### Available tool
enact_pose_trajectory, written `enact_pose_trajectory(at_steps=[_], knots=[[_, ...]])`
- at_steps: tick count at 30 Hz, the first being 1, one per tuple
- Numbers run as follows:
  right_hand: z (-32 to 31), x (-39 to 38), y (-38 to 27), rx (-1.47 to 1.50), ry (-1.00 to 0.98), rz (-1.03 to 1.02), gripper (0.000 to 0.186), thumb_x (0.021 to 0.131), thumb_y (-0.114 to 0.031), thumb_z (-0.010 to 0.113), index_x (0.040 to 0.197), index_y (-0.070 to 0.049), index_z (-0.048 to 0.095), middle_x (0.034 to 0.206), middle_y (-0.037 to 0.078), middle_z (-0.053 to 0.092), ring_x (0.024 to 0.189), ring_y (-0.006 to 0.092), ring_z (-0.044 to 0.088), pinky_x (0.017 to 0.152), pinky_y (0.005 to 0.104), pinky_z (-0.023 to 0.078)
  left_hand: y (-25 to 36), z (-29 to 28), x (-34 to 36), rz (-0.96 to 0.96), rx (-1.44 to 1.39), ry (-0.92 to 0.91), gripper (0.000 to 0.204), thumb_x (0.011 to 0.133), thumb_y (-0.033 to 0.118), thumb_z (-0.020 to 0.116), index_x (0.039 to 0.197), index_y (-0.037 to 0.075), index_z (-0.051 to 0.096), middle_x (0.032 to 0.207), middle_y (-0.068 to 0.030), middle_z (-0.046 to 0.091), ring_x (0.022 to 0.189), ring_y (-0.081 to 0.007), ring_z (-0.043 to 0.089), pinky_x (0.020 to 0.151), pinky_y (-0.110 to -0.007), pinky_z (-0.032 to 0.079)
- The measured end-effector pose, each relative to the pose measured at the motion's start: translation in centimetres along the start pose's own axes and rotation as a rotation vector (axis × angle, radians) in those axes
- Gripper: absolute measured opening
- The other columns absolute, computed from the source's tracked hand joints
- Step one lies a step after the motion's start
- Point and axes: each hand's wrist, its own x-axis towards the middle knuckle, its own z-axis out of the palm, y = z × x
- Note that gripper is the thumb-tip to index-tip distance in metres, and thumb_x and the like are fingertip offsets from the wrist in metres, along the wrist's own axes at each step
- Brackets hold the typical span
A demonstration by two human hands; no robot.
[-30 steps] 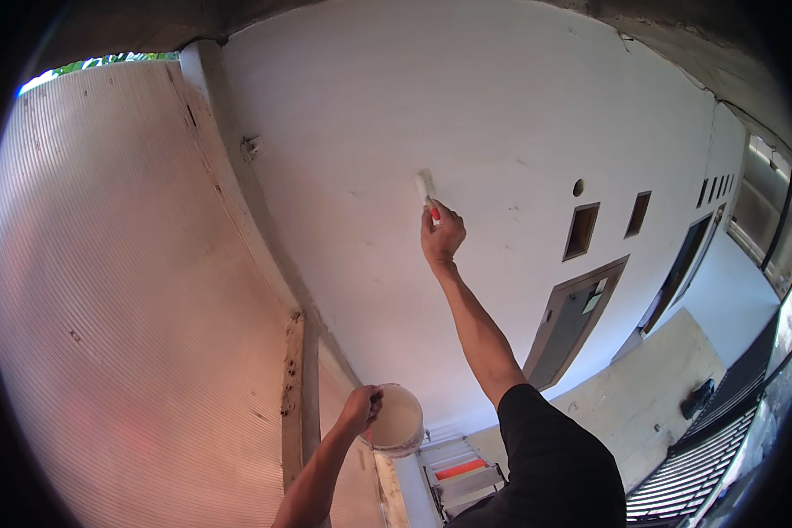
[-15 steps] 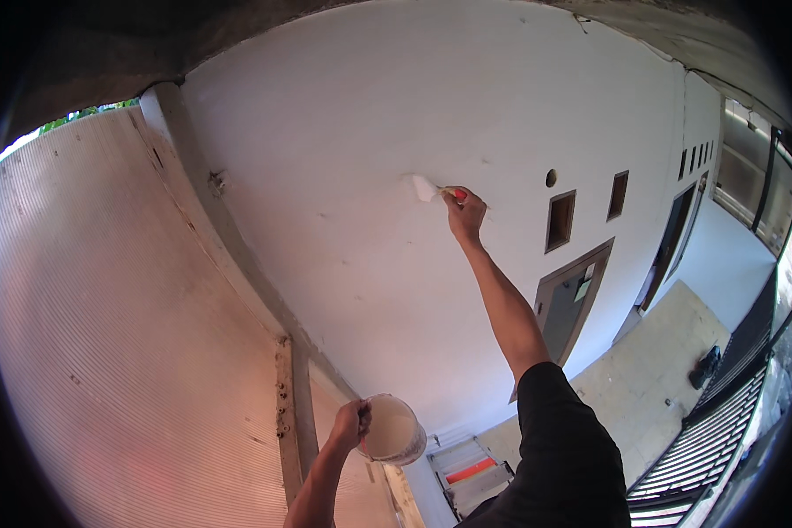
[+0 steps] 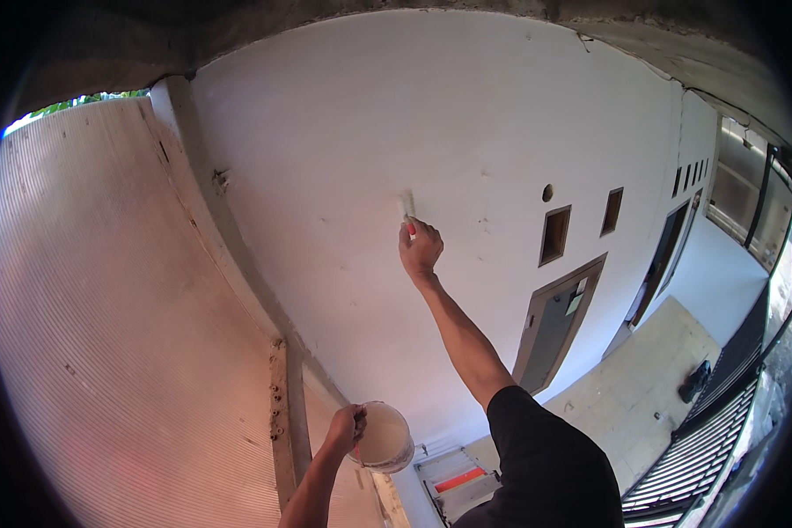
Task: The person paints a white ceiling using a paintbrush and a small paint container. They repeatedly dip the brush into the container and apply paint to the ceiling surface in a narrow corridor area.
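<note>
My right hand (image 3: 421, 248) is closed around the red handle of a paintbrush (image 3: 406, 207), arm stretched out ahead. The brush's pale bristles point upward against the white wall (image 3: 326, 132); a light smear shows around them. Low in the view, my left hand (image 3: 348, 427) grips the rim of a bucket (image 3: 410, 451) on its left side. Whitish paint (image 3: 383, 433) is visible inside the bucket, and its outside is streaked. Small marks dot the wall around the brush.
A ribbed translucent panel (image 3: 123, 308) and a concrete post (image 3: 211, 194) stand on the left. To the right are a framed opening (image 3: 554, 236), a door (image 3: 554, 330) and a black metal railing (image 3: 704, 440). Below lies a tiled floor (image 3: 642, 396). A concrete beam (image 3: 343, 19) runs overhead.
My right hand has moved left and down, and the brush has turned from pointing left to pointing upward. The left hand still holds the bucket, slightly lower and farther left in view.
</note>
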Motion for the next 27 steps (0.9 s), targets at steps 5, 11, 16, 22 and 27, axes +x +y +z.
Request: enact_pose_trajectory(at_steps=[5,11,16,22,27], knots=[[0.9,-2.3,-6.9,0.340,-0.186,0.150,0.018,0.083,-0.013,0.070,0.099,-0.005,0.072,0.077,0.008,0.069,0.062,0.0219,0.062,0.061,0.0342,0.049,0.3,-0.1,-0.4,-0.012,-0.010,0.037,0.022,0.098,0.023,0.040,0.082,0.013,0.051,0.055,0.0041,0.039,0.041,-0.0095,0.032,0.039,-0.026,0.026],[0.2,1.2,0.1,0.471,-0.272,0.350,0.018,0.086,-0.014,0.070,0.098,-0.001,0.073,0.077,0.005,0.072,0.055,0.0089,0.055,0.057,0.0244,0.046,0.2,-0.2,0.1,-0.003,-0.002,-0.010,0.022,0.098,0.022,0.039,0.083,0.012,0.051,0.056,0.0034,0.040,0.041,-0.0098,0.032,0.039,-0.027,0.025],[-5.3,6.3,9.0,0.317,-0.029,0.384,0.017,0.084,-0.013,0.072,0.096,-0.001,0.074,0.084,0.014,0.074,0.074,0.0227,0.071,0.065,0.0327,0.055,-0.5,-0.4,-0.1,0.000,-0.014,-0.015,0.022,0.098,0.022,0.038,0.084,0.011,0.051,0.056,0.0032,0.040,0.042,-0.0099,0.033,0.041,-0.027,0.026],[-11.1,7.8,14.2,0.085,0.122,0.397,0.019,0.083,-0.016,0.070,0.095,-0.003,0.075,0.087,0.013,0.074,0.079,0.0260,0.071,0.077,0.0361,0.053,0.3,1.0,-0.9,0.015,0.031,0.034,0.023,0.097,0.021,0.039,0.081,0.010,0.051,0.057,0.0026,0.041,0.044,-0.0096,0.033,0.044,-0.027,0.027],[-15.9,0.5,6.9,0.431,-0.238,0.585,0.021,0.083,-0.017,0.069,0.091,0.002,0.074,0.081,0.011,0.074,0.071,0.0165,0.068,0.067,0.0284,0.048,0.2,0.5,-0.9,0.067,0.097,0.086,0.024,0.096,0.023,0.042,0.079,0.010,0.052,0.060,0.0038,0.041,0.048,-0.0084,0.033,0.046,-0.027,0.028]])
